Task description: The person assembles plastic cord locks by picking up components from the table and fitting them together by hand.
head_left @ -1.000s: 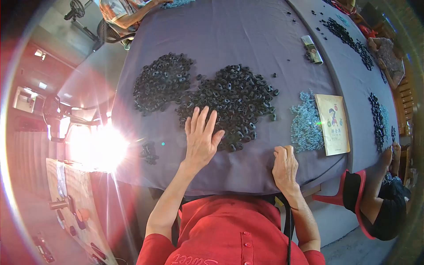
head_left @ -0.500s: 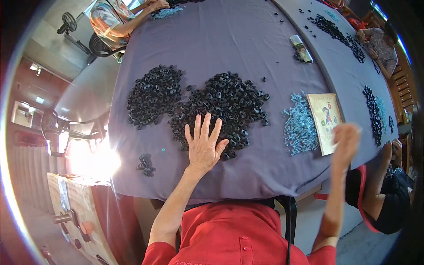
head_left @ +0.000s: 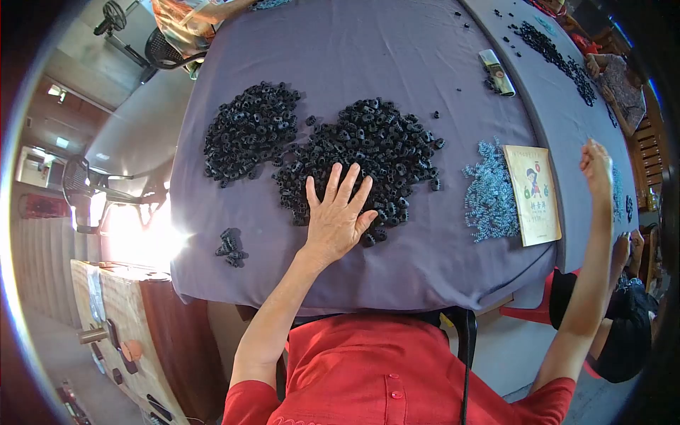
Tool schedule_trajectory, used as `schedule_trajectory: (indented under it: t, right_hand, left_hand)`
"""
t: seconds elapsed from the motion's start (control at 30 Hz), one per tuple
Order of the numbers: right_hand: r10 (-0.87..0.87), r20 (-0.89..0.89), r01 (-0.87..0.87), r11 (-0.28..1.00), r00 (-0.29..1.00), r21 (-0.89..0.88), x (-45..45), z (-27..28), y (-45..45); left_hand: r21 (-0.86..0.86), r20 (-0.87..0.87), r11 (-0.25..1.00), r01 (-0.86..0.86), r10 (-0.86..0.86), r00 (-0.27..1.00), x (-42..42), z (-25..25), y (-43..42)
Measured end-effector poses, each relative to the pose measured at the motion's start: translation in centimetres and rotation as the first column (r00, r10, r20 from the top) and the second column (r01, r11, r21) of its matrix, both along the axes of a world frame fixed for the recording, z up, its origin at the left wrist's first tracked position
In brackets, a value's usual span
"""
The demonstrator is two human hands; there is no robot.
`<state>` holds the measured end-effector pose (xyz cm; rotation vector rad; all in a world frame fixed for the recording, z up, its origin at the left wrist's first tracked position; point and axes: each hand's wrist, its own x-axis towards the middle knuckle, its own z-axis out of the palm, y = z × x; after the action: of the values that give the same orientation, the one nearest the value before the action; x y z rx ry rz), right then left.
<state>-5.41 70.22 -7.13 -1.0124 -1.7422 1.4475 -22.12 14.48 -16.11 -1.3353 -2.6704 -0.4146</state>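
Note:
My left hand lies with fingers spread on the near edge of a large pile of small black plastic pieces. A second pile of the same black pieces sits to its left. Several assembled-looking black pieces lie apart near the front left. My right hand is raised at the right, past the booklet, with its fingers curled in; anything inside is hidden. Nearest to it are a cream booklet with a cartoon figure and a heap of small light-blue, coil-like pieces.
Purple-grey cloth covers the table. A pale packet lies farther back. More black pieces are on the right-hand table, where other people sit. Another person is at the far left. A wooden bench stands front left.
My right hand has moved right and up, away from above the booklet's lower corner. My left hand stays spread on the pile. The view has shifted slightly.

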Motion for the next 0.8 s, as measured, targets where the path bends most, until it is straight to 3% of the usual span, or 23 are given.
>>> schedule_trajectory:
  t: [0.13, 0.33, 0.47, 0.6, 0.77, 0.8]
  right_hand:
    - [0.058, -0.012, -0.059, 0.993, 0.998, -0.103, -1.6, -2.7, -8.6]
    - [0.303, 0.009, -0.299, 0.945, 0.953, -0.136, -3.7, -4.4, -21.2]
    - [0.451, -0.094, -0.46, 0.858, 0.888, -0.229, -4.5, -5.3, -27.3]
    - [0.457, -0.125, -0.474, 0.855, 0.881, -0.213, -4.5, -6.4, -32.1]
    - [0.455, -0.165, -0.478, 0.866, 0.875, -0.148, -4.5, -9.3, -33.6]
    - [0.445, -0.181, -0.471, 0.871, 0.877, -0.142, -4.4, -9.6, -33.6]
  left_hand:
    - [-0.027, 0.007, 1.0, -0.001, 0.002, 1.0, -0.1, 0.3, 0.4]
    - [-0.006, 0.003, 1.0, 0.017, -0.017, 1.0, -0.2, 0.2, 1.8]
    - [0.074, 0.01, 0.997, -0.012, 0.011, 1.0, -0.8, 1.1, 2.2]
    - [0.217, 0.029, 0.973, -0.08, 0.076, 0.997, -4.9, 2.0, 3.9]
    - [0.102, 0.166, 0.993, -0.061, 0.044, 0.985, -9.0, 0.2, 7.5]
    - [0.086, 0.122, 0.996, -0.029, 0.018, 0.992, -8.9, 0.1, 7.9]
